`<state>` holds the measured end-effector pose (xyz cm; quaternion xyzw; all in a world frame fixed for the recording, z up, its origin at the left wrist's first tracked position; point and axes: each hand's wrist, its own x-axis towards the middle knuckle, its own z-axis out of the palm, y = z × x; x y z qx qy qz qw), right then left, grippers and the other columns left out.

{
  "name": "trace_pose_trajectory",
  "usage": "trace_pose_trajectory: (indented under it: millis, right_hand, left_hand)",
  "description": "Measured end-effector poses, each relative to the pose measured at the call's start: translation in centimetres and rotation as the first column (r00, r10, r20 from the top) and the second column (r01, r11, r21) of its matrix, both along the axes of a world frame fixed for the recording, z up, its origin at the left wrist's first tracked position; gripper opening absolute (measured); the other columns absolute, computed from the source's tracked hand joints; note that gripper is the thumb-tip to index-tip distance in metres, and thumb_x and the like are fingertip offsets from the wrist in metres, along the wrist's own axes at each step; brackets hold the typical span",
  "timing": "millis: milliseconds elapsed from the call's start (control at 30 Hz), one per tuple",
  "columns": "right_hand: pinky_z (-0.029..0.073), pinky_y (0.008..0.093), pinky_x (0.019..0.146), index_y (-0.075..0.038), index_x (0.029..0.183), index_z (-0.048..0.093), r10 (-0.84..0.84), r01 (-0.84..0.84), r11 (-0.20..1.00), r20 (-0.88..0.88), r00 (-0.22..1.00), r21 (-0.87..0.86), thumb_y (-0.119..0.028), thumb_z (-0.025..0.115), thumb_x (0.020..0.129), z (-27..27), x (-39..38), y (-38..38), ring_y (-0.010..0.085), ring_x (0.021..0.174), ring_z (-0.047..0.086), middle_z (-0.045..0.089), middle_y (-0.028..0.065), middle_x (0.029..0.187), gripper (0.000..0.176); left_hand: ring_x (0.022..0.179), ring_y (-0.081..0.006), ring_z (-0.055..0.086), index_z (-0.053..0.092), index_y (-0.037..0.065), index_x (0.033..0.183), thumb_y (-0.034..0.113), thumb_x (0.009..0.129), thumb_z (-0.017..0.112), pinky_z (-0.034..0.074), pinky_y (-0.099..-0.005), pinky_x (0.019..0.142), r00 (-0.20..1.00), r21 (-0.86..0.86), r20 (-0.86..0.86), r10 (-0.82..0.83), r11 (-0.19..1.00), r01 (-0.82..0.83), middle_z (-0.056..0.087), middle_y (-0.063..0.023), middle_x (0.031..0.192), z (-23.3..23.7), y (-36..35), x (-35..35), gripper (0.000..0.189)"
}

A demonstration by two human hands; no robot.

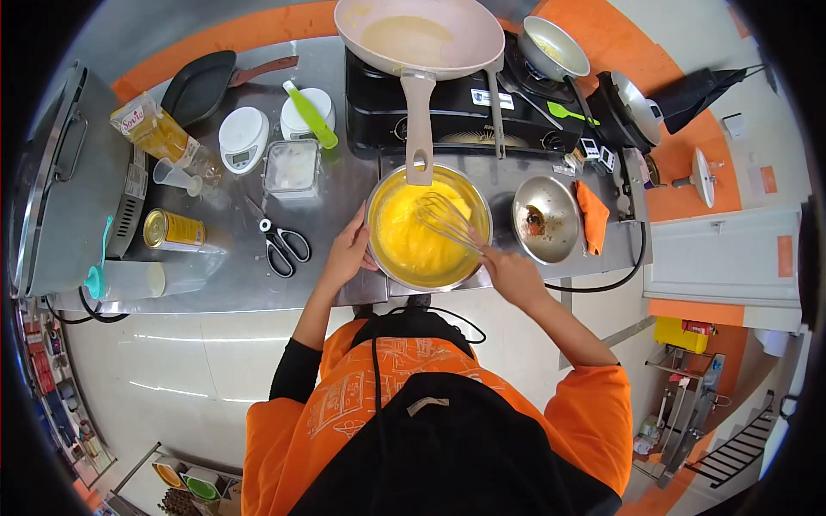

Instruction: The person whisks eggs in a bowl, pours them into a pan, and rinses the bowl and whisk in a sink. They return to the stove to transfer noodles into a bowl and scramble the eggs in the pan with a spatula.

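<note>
Head view, only feed I have. Left hand (348,252) is open-palmed against the near-left rim of the steel mixing bowl (430,285), fingers spread along the wall; it braces the bowl and isn't wrapped around anything. Right hand (509,272) is closed tight on the handle of a wire whisk (447,220), whose loops sit in the yellow egg mixture (404,241) that fills most of the bowl. The bowl sits at the front edge of the steel counter (215,279), straight ahead of the person's torso and just in front of the black stove (456,107). On the stove's left burner is a pale frying pan (422,39) with a thin layer of batter, its handle reaching back over the bowl's far rim. A smaller steel bowl (545,219) with brown residue is just right of the mixing bowl, with an orange cloth (594,215) beside it. Left of the bowl are scissors (284,247), a clear plastic tub (291,168), a white kitchen scale (243,138), a green spatula (310,113) across a white container, an oil bottle (159,131), a gold can (172,230) on its side and a black pan (202,86) at the back.
</note>
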<state>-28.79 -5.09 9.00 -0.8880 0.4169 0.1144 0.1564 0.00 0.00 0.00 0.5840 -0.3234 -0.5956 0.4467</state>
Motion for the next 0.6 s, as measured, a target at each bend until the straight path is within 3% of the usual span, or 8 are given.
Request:
trace_pose_trajectory:
  millis: [67,100,200,300,433,500,600]
  right_hand:
    - [0.047,0.0455,0.048,-0.026,0.139,0.024,0.126,-0.125,0.991,-0.012,0.992,0.046,-0.030,0.045,0.089,0.7,0.7,0.2,0.0369,0.054,0.058,0.058,0.0174,0.058,0.054]
    - [0.047,0.0458,0.049,-0.028,0.138,0.024,0.056,-0.052,0.998,0.121,0.991,-0.038,-0.030,0.045,0.089,-2.3,4.3,-1.1,0.0367,0.055,0.058,0.058,0.0174,0.058,0.053]
    - [0.048,0.0469,0.051,-0.033,0.137,0.024,-0.094,0.114,0.988,0.180,0.979,-0.105,-0.032,0.045,0.089,-1.9,3.4,-2.8,0.0358,0.056,0.059,0.056,0.0178,0.057,0.052]
    - [0.047,0.0462,0.050,-0.032,0.137,0.025,0.114,-0.116,0.993,0.072,0.991,0.017,-0.032,0.046,0.089,-2.5,3.0,0.1,0.0353,0.054,0.058,0.057,0.0173,0.057,0.053]
    - [0.047,0.0471,0.052,-0.034,0.137,0.024,-0.110,0.112,0.991,0.040,0.993,-0.068,-0.029,0.046,0.089,-1.0,2.6,-2.3,0.0348,0.058,0.060,0.059,0.0174,0.062,0.053]
    - [0.047,0.0454,0.050,-0.032,0.138,0.022,0.083,-0.083,0.996,-0.006,0.997,0.032,-0.030,0.047,0.088,-1.2,2.4,0.3,0.0332,0.056,0.060,0.058,0.0181,0.060,0.056]
    - [0.048,0.0469,0.053,-0.033,0.139,0.019,-0.044,0.044,0.999,-0.006,0.999,-0.030,-0.030,0.045,0.090,-1.5,1.6,-1.9,0.0339,0.057,0.060,0.059,0.0167,0.062,0.055]
  left_hand:
    - [0.051,-0.0133,0.059,0.023,0.020,0.140,0.018,0.094,0.036,0.055,-0.0266,0.050,1.000,-0.002,-0.006,0.008,1.000,-0.008,0.058,-0.0090,0.076,0.2,-0.7,0.2,0.048]
    - [0.050,-0.0132,0.059,0.023,0.020,0.140,0.018,0.094,0.036,0.055,-0.0266,0.050,0.994,-0.050,0.113,0.006,0.999,-0.001,0.058,-0.0089,0.076,0.9,-2.2,4.9,0.048]
    - [0.051,-0.0133,0.059,0.023,0.020,0.140,0.018,0.094,0.037,0.055,-0.0268,0.050,0.998,-0.042,0.065,0.021,0.999,-0.018,0.058,-0.0089,0.077,0.7,-1.3,3.5,0.048]
    - [0.051,-0.0136,0.060,0.023,0.020,0.140,0.019,0.094,0.037,0.055,-0.0271,0.050,0.999,-0.048,0.030,0.032,0.998,-0.031,0.058,-0.0088,0.077,0.3,-1.2,3.0,0.048]
    - [0.052,-0.0139,0.060,0.022,0.020,0.140,0.019,0.094,0.037,0.055,-0.0274,0.050,0.998,-0.012,-0.038,0.043,0.999,-0.044,0.059,-0.0092,0.076,0.0,0.0,1.3,0.048]
    - [0.052,-0.0142,0.060,0.022,0.020,0.140,0.019,0.094,0.037,0.055,-0.0275,0.050,0.996,-0.032,-0.058,0.066,0.997,-0.068,0.059,-0.0096,0.076,0.2,-1.0,1.2,0.048]
    - [0.054,-0.0159,0.061,0.022,0.021,0.140,0.019,0.094,0.037,0.055,-0.0284,0.051,0.994,0.012,-0.099,0.038,0.999,-0.037,0.058,-0.0099,0.075,0.2,-0.2,0.5,0.048]
